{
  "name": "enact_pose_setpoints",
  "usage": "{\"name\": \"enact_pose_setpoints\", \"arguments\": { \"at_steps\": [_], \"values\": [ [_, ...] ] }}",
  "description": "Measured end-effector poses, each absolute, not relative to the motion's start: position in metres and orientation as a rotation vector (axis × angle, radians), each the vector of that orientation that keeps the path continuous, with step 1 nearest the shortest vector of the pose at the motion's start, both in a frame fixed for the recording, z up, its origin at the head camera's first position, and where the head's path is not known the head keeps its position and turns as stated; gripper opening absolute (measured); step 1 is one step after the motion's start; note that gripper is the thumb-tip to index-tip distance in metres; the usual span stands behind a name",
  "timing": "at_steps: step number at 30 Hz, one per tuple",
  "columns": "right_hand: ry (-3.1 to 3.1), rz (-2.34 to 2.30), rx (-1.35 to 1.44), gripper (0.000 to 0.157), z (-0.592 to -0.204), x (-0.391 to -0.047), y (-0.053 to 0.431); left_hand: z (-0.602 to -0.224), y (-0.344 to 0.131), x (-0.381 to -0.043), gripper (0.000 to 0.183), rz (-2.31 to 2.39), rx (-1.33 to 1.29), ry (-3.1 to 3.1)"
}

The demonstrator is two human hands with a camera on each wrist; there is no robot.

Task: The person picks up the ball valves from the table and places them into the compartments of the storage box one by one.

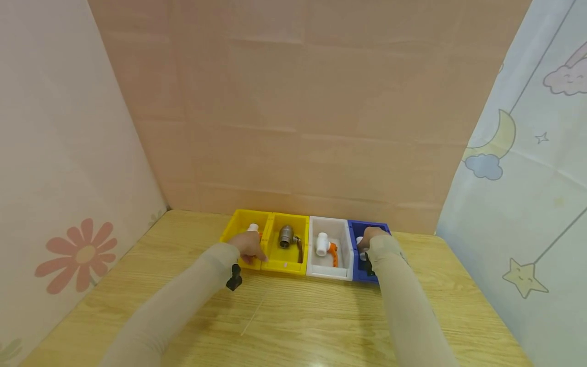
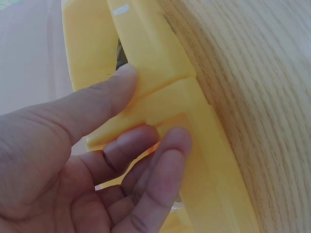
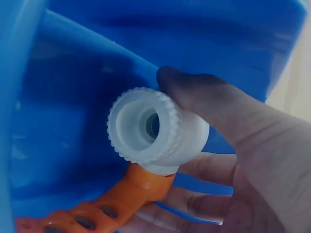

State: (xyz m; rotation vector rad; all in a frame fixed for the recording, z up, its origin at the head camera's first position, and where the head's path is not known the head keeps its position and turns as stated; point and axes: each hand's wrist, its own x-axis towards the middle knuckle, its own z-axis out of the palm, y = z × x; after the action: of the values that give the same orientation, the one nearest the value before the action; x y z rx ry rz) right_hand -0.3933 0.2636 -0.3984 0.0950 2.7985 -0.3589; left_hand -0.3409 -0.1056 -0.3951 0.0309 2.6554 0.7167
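Note:
At the far-left yellow bin [image 1: 243,216], my left hand [image 1: 249,245] reaches in over the front corner. In the left wrist view its thumb lies by the wall between the yellow bins, fingers bent and apart from it, with nothing between them. A white pipe fitting [image 1: 252,227] shows partly behind this hand. My right hand [image 1: 373,235] is down inside the blue bin [image 1: 369,224]. There it grips a white plastic ball valve [image 3: 171,138], thumb on the body and fingers behind. The valve's orange handle [image 3: 119,199] points down and left in the right wrist view.
Between the hands, the second yellow bin [image 1: 291,216] holds a metal valve [image 1: 286,236], and the white bin [image 1: 329,221] holds another white valve [image 1: 322,245] with an orange handle. All the bins stand side by side on the wooden table [image 1: 302,321], near the back wall.

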Motion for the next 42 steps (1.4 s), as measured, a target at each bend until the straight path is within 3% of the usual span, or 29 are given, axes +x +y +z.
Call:
{"name": "enact_pose_setpoints", "arguments": {
  "at_steps": [42],
  "values": [
    [2.848, -0.334, 0.031, 0.024, -0.4049, -0.3925, 0.2657, -0.3943, -0.1072, -0.3428, 0.031, 0.719, 0.045, 2.637]
  ]
}}
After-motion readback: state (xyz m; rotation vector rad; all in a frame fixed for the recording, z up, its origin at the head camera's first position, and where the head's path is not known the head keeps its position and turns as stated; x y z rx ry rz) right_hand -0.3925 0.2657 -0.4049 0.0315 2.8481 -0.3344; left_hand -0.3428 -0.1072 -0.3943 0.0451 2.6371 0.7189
